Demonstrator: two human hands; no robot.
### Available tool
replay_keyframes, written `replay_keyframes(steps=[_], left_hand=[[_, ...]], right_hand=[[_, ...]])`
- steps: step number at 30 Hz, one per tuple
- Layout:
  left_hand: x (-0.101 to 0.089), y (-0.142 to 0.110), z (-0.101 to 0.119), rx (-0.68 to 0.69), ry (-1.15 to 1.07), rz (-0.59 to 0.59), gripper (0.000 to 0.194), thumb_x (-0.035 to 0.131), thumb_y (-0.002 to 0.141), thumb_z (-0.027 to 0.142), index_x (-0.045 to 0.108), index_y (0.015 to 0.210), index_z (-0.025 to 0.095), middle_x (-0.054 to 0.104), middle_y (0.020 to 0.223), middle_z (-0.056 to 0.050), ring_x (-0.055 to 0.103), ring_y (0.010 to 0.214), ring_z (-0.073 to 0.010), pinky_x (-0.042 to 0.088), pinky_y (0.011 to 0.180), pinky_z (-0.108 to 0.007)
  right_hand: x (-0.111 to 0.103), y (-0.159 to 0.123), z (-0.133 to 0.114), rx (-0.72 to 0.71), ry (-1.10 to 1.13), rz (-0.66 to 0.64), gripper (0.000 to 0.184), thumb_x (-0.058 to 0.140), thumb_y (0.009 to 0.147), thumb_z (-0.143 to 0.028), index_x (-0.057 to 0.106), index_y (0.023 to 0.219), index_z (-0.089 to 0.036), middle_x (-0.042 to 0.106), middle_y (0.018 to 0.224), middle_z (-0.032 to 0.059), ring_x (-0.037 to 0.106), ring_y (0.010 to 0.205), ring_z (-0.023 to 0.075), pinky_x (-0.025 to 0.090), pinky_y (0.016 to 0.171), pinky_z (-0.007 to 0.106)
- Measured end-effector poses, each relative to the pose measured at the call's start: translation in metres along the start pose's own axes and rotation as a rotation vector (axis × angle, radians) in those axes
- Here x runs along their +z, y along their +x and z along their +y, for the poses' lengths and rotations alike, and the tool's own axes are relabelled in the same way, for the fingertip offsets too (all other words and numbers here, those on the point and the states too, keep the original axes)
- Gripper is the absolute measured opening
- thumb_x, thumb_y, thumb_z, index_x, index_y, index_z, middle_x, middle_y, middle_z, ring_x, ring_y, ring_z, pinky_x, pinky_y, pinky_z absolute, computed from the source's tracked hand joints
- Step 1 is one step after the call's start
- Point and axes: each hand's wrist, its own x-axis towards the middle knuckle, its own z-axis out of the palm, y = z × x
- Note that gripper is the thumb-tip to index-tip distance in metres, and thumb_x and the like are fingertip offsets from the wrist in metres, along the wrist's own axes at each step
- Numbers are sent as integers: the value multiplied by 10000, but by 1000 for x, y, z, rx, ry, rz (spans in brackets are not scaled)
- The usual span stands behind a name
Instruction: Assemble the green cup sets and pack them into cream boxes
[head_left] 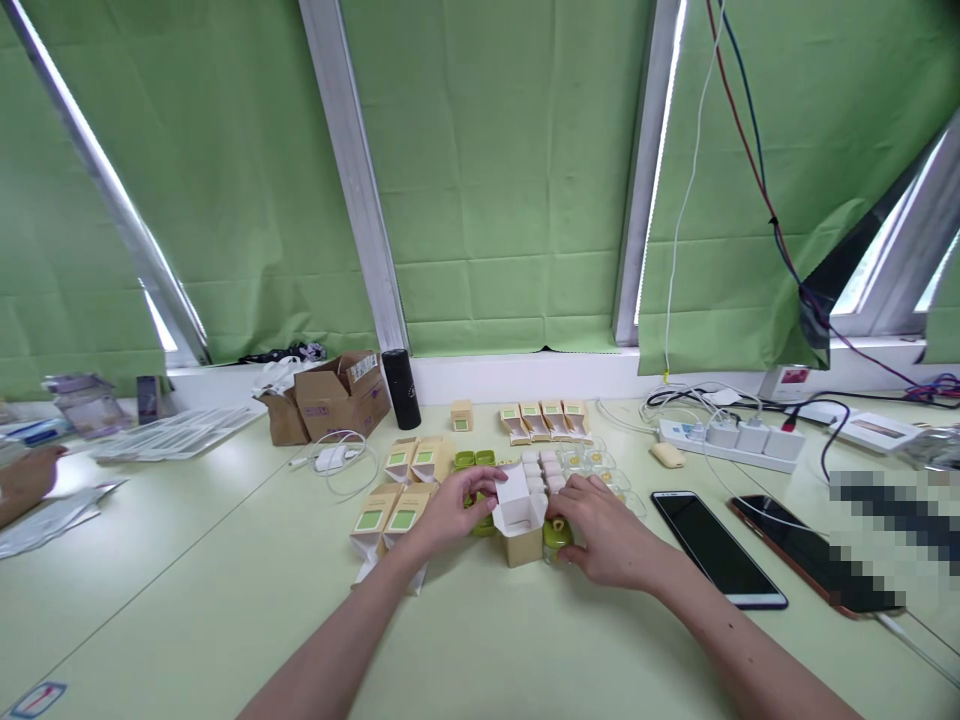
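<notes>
- A pale surface (225,620) stands before green curtains (480,180); toward the back are an open brown carton (341,405), a black cylinder (401,388) and a white power strip (750,446) with cables.
- Two phones lie to the right: a white-edged phone (720,548) and a dark phone (806,550).
- Small tan boxes with green labels: four in a back row (531,420), one upright box (461,416) apart, two in a left pair (414,458), two in a nearer pair (390,518).
- In the middle, an open box (523,545) stands upright, flaps raised, white inside; its bottom cannot be seen.
- The left hand (450,510) is curved beside its raised flap; whether it pinches the flap, I cannot tell. It partly hides some green pieces (465,460).
- The right hand (600,525) grips a green-topped jar (555,537) just right of the open box.
- Behind that hand are pale pieces (532,470) and clear jars (596,458), partly hidden.
</notes>
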Motion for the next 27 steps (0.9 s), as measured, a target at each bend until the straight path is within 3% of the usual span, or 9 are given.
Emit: replay_keyframes(steps=[6,14,17,23,27], left_hand=[[0,0,-3,-57,-51,-48,500,679,721,156,586,1212,180,699,945,-44,619,894,-197,438,755,-302],[1,-2,-8,-56,13,-43,521,632,754,104,540,1259,194,700,968,-44,625,871,-180,431,726,-280],[1,-3,-9,-44,26,-32,511,651,768,109,553,1262,196,697,973,-48,646,907,-193,452,753,-290],[2,-5,-7,-34,57,-38,482,661,816,138,562,1282,208,687,1010,-55,652,975,-212,483,820,-315],[8,-6,-4,-24,82,-45,495,626,848,131,542,1328,221,673,1048,-60,645,1018,-209,487,855,-315]], right_hand=[[0,0,0,-2,-1,4,295,818,747,-188,664,996,-226,729,1008,41,594,1024,274,378,887,403],[-7,-1,-2,0,-30,41,254,807,781,-215,660,987,-226,727,991,48,597,1006,279,388,881,411],[-13,-2,2,31,-14,133,262,761,824,-204,656,1062,-229,726,1048,64,601,1022,286,419,893,426],[-9,2,8,34,236,472,312,596,965,-270,582,1275,-241,684,1246,125,590,1172,315,496,965,467],[4,4,-2,46,450,527,377,545,993,-311,541,1369,-282,631,1380,123,616,1169,307,553,884,434]])
